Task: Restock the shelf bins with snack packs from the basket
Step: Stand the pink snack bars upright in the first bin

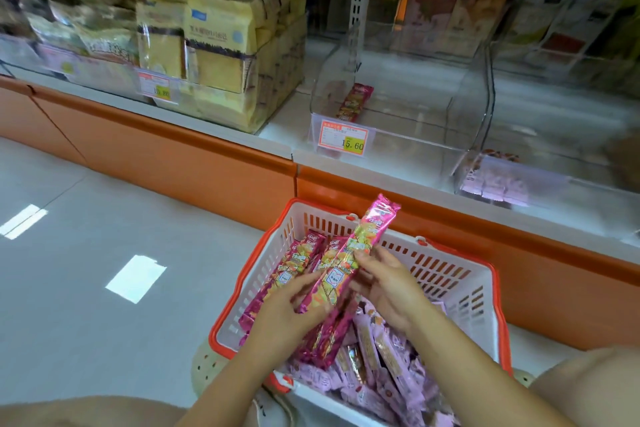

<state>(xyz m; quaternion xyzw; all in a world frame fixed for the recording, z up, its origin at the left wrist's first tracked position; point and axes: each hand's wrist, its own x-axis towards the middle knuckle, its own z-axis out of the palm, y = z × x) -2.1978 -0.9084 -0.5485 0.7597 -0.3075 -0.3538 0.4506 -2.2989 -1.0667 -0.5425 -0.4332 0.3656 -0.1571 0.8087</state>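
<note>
long pink foil snack pack [377, 218] held over white slotted plastic basket [450, 274], left hand [280, 319] curled round its lower end, right hand [391, 291] pinching mid-length; upper end tilts past fingertips toward near-empty clear acrylic shelf bin [415, 107], presumably for loading.

I am in a shop. Beyond my right hand [388, 284] a clear shelf bin [415, 144] carries a price tag [343, 139] reading 15.60. Up-left of it stand tagged bread packs [214, 55], and a shopping basket [498, 305] sits beneath it.
</note>
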